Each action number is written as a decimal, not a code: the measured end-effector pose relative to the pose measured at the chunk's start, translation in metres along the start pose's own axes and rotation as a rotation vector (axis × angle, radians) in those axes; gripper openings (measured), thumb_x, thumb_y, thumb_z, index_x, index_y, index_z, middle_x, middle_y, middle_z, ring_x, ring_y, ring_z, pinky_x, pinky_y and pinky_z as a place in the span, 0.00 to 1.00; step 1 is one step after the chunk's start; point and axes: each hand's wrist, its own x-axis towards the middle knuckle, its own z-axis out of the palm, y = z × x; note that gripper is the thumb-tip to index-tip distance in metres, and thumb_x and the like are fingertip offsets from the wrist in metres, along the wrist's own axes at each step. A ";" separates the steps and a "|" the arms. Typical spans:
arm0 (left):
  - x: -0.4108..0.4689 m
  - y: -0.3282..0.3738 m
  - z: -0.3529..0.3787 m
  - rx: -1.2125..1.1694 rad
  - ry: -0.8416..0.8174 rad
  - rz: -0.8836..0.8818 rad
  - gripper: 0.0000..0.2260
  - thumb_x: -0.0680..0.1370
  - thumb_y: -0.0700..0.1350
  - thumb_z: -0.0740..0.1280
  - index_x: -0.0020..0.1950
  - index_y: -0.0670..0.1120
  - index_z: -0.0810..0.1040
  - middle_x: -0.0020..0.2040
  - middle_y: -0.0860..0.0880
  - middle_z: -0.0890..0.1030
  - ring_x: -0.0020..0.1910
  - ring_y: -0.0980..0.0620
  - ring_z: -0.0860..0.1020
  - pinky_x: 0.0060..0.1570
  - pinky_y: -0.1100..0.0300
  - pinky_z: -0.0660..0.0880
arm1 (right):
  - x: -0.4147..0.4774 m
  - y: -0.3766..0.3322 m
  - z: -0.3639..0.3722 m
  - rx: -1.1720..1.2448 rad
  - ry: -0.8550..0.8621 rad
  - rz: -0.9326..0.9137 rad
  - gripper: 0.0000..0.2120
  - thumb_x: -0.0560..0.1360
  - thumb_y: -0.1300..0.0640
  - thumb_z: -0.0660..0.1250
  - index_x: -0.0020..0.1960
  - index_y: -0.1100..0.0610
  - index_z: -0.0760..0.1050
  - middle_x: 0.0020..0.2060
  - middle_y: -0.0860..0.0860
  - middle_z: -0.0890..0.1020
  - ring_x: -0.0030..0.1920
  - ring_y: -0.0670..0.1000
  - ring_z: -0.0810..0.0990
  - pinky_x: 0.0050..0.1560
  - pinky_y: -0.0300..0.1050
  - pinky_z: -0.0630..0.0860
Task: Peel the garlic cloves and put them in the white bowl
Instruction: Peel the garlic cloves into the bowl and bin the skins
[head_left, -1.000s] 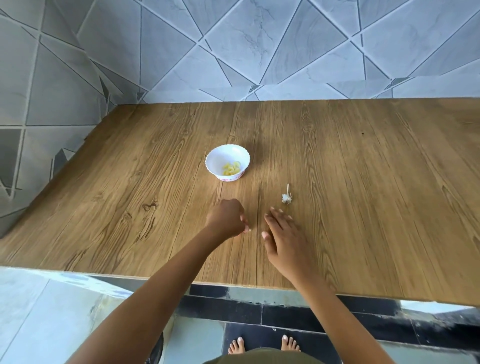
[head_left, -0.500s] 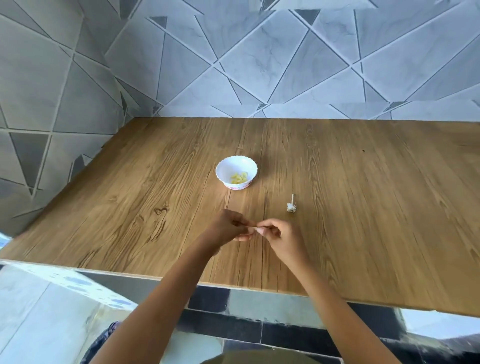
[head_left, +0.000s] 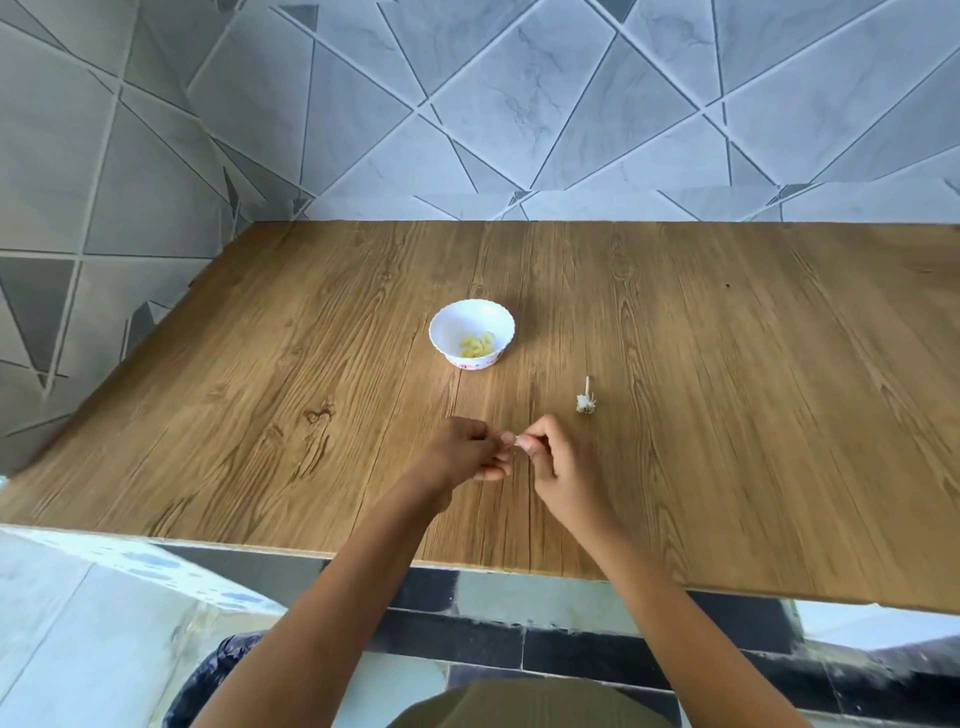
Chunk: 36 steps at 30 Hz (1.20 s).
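Note:
A white bowl (head_left: 471, 334) sits on the wooden table (head_left: 727, 415), holding several peeled yellowish garlic cloves (head_left: 478, 345). Nearer to me, my left hand (head_left: 465, 457) and my right hand (head_left: 558, 460) meet just above the table and pinch a small pale garlic clove (head_left: 516, 442) between their fingertips. Most of the clove is hidden by the fingers. A bare garlic stem with its root base (head_left: 587, 404) stands to the right of the hands.
The table ends at a near edge (head_left: 467, 564) close under my forearms. A tiled wall (head_left: 467, 130) runs along the back and left sides. Bare wood surrounds the bowl.
My right hand lay flat on the table and my left was a fist a second ago. Both hands came together and now pinch the clove between them. My view tilted down slightly.

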 end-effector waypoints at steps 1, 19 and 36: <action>-0.001 0.001 0.001 -0.073 -0.020 -0.057 0.07 0.78 0.40 0.66 0.42 0.39 0.78 0.35 0.45 0.79 0.29 0.59 0.79 0.31 0.68 0.75 | -0.002 0.004 0.002 -0.094 0.030 -0.114 0.07 0.77 0.62 0.58 0.41 0.62 0.70 0.35 0.51 0.73 0.34 0.47 0.71 0.34 0.36 0.67; -0.005 -0.006 0.000 -0.323 -0.129 0.081 0.06 0.78 0.39 0.63 0.44 0.40 0.79 0.34 0.48 0.82 0.34 0.56 0.81 0.36 0.67 0.77 | 0.011 -0.028 -0.012 0.971 -0.094 0.841 0.10 0.78 0.58 0.62 0.39 0.60 0.75 0.28 0.49 0.74 0.30 0.45 0.70 0.32 0.35 0.70; -0.001 -0.011 -0.013 0.121 0.160 0.352 0.04 0.72 0.35 0.72 0.44 0.42 0.82 0.39 0.42 0.83 0.38 0.48 0.80 0.45 0.55 0.79 | 0.006 -0.014 -0.013 0.571 -0.069 0.586 0.07 0.75 0.60 0.69 0.51 0.60 0.81 0.40 0.51 0.84 0.38 0.43 0.81 0.41 0.36 0.79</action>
